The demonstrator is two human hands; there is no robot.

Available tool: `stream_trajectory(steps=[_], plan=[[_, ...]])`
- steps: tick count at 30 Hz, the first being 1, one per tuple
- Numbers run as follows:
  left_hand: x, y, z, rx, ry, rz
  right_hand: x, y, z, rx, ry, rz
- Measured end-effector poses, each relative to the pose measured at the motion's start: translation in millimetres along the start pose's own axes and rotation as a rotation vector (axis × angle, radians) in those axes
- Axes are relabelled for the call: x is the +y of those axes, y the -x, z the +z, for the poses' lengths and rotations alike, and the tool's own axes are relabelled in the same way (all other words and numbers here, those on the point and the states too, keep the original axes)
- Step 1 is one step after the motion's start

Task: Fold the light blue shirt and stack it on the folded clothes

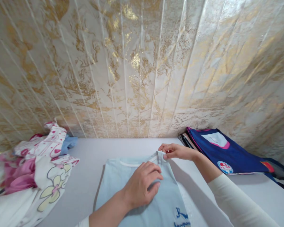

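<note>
A light blue T-shirt [134, 192] lies folded on the table in front of me, its pale-edged neckline at the far end and dark blue lettering near the lower right. My left hand [142, 183] rests on the upper part of the shirt, fingers loosely bent and thumb apart, gripping nothing. At the shirt's far right corner, my right hand [174, 151] pinches the fabric by the neckline between thumb and fingers.
Rumpled clothes [44, 167], white, pink and flowered, are heaped on the left of the white table [85, 154]. A stack of folded garments [217, 151], dark blue on top, lies at the right. Behind stands a gold-patterned wall covering [132, 69].
</note>
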State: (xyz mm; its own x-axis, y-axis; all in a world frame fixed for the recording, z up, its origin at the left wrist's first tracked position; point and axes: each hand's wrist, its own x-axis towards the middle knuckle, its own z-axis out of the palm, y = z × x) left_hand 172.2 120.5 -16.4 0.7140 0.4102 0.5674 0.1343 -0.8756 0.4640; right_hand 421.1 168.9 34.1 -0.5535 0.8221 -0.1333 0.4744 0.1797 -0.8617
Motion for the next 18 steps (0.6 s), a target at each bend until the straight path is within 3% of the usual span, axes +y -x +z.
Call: stream_trajectory(steps=[8,14,18], plan=[[-2,-1,5,-0.061,0.003,0.049,12,-9,8,-0.106,-0.213,0.132],[1,0,3,-0.102,-0.003,-0.001,10,-10,10,-0.170,-0.139,0.206],[4,0,0,-0.126,0.002,-0.021,11,-14,12,-0.133,-0.041,0.198]])
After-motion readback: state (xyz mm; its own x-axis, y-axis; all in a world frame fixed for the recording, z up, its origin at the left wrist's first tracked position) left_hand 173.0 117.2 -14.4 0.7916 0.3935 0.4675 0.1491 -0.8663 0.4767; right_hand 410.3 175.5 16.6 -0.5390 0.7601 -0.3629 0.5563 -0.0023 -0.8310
